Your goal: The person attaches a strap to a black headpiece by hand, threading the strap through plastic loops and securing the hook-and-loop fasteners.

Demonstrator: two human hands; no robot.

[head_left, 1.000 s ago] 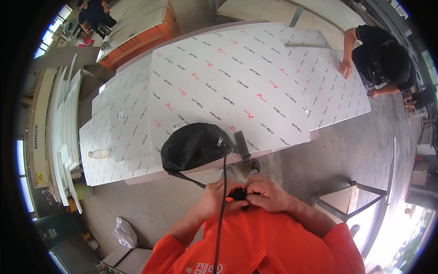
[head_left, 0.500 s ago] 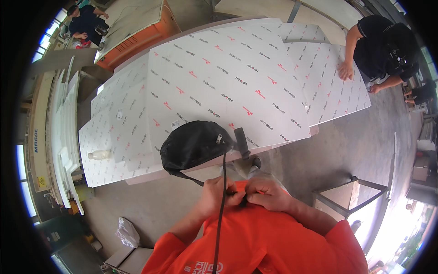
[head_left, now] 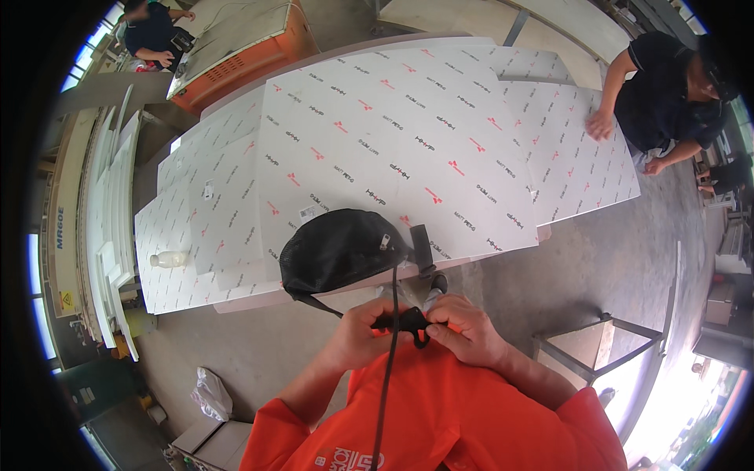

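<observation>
Just in front of my orange shirt, both hands are at a black plastic buckle [head_left: 414, 320] on a strap. My left hand [head_left: 363, 336] is closed round the strap and the buckle's left side. My right hand [head_left: 469, 331] pinches the buckle's right side between thumb and fingers. Beyond them is a black waist bag [head_left: 338, 247] with mesh on its left side and a zip pull at its right. From its lower left, a strap [head_left: 318, 302] runs toward my left hand; a wider strap end [head_left: 422, 247] shows at its right. A dark cord [head_left: 386, 369] hangs in front of my left hand.
Large white printed panels [head_left: 377, 133] are stacked ahead, with a small bottle [head_left: 169, 258] on their left. One person [head_left: 667, 94] stands at the right end, another [head_left: 153, 35] far left by an orange machine [head_left: 243, 67]. A metal frame [head_left: 601, 345] stands at right.
My hands have drawn a little away from my shirt, and the black buckle now shows between them. The person at the right has raised their upper body slightly.
</observation>
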